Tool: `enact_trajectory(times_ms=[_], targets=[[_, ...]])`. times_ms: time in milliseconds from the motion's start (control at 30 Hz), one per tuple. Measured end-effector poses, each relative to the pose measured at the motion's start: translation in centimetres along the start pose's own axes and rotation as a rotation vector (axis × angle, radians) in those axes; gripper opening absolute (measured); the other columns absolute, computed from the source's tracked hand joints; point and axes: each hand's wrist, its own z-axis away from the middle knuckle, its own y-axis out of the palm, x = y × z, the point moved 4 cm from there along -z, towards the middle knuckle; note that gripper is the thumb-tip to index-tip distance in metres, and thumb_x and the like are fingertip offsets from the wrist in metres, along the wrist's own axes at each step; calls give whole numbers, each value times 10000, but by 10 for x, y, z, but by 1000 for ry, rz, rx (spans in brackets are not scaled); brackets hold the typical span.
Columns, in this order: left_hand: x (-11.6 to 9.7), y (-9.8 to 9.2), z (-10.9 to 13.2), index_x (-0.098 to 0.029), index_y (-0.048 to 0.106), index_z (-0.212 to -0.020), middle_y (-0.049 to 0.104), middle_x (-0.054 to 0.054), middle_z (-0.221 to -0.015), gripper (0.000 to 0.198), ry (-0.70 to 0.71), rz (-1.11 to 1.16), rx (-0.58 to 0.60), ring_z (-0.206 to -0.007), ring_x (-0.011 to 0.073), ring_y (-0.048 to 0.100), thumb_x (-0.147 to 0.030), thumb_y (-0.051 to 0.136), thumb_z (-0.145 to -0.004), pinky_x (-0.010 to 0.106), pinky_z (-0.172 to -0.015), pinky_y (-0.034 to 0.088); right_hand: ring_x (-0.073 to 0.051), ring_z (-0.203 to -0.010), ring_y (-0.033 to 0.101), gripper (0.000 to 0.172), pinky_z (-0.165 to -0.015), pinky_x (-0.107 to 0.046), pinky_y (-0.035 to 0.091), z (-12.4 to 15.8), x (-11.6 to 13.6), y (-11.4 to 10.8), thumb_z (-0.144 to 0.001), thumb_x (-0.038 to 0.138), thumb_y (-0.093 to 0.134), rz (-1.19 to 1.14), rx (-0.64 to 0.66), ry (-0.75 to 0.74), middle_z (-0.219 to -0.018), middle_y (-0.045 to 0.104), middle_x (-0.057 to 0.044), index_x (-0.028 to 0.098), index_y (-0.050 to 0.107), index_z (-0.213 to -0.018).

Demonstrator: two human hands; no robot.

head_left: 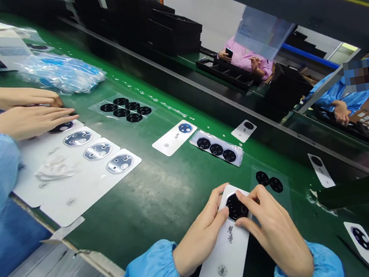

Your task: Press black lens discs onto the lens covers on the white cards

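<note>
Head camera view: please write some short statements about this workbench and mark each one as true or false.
1. The left hand holds the white back panel, and the right hand has its fingers on the black camera piece. True.
2. The work surface is red. False: it is green.
3. The clear sheet beside a co-worker's hands carries six black rings. True.
4. The strip in the middle of the surface carries five dark rings. False: it carries three.
5. The small white panel left of the strip has a blue ring. True.
</note>
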Motion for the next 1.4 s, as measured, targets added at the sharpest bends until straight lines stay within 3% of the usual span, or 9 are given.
enact_trajectory(times_ms=[100, 367, 567, 667, 933, 1100, 1233, 1333, 1400], targets=[[0, 1, -1, -256, 368, -1277, 513, 25, -1231, 371, 46, -24, -69, -1085, 204, 486, -395, 364, -933, 301, -883, 364, -188, -670, 551, 306, -486, -302, 491, 2, 3, 1, -903, 216, 427, 57, -51, -2, -809, 502, -55, 158, 507, -1193], [4, 1, -4, -237, 395, -1200, 595, 10, -1008, 304, 52, -50, -116, -884, 182, 548, -376, 390, -929, 281, -767, 389, -173, -624, 570, 314, -464, -272, 455, 5, 10, 2, -942, 314, 359, 79, -160, 34, -773, 544, -49, 172, 519, -1172], [4, 1, -4, -234, 395, -1175, 588, -1, -934, 295, 66, -16, -135, -733, 147, 530, -386, 399, -922, 255, -661, 394, -161, -681, 590, 182, -544, -261, 462, 12, 14, 4, -927, 277, 436, -30, -283, 24, -809, 601, -55, 167, 556, -1009], [3, 0, -4, -234, 388, -1176, 580, -13, -859, 297, 53, -5, -136, -657, 131, 504, -384, 403, -920, 251, -634, 391, -159, -696, 589, 164, -579, -266, 467, 15, 17, 5, -916, 233, 467, -37, -321, 10, -835, 621, -64, 160, 550, -1036], [3, -2, -5, -231, 395, -1167, 566, -24, -788, 283, 57, 31, -140, -612, 122, 493, -368, 405, -921, 244, -615, 395, -181, -791, 607, 362, -650, -283, 484, 27, 17, 9, -878, 131, 530, -15, -352, -66, -975, 660, -107, 139, 470, -1235], [6, -4, -5, -225, 395, -1174, 574, -17, -781, 303, 69, 17, -169, -618, 122, 500, -385, 407, -917, 236, -596, 393, -153, -764, 601, 403, -637, -255, 479, 28, 8, 8, -874, 88, 508, -77, -342, -47, -908, 663, -69, 172, 493, -1268], [5, -3, -5, -222, 406, -1157, 596, -1, -837, 290, 104, 31, -165, -653, 128, 523, -383, 403, -916, 233, -595, 397, -199, -990, 567, 319, -765, -303, 504, 24, -9, 0, -896, 172, 474, -259, -380, 113, -1106, 620, -80, 222, 550, -1202], [4, -3, -5, -224, 401, -1156, 603, 8, -886, 287, 119, 21, -158, -674, 132, 540, -383, 398, -917, 234, -597, 404, -214, -977, 569, 310, -634, -285, 528, 24, -25, 4, -896, 306, 475, -471, -340, 370, -1230, 541, -95, 241, 540, -1192], [4, -4, -5, -224, 399, -1162, 603, 9, -889, 293, 122, 8, -164, -668, 133, 542, -384, 396, -917, 235, -591, 404, -200, -896, 588, 336, -578, -269, 523, 25, -32, 13, -879, 376, 495, -672, -262, 518, -1197, 546, -106, 230, 532, -1179]])
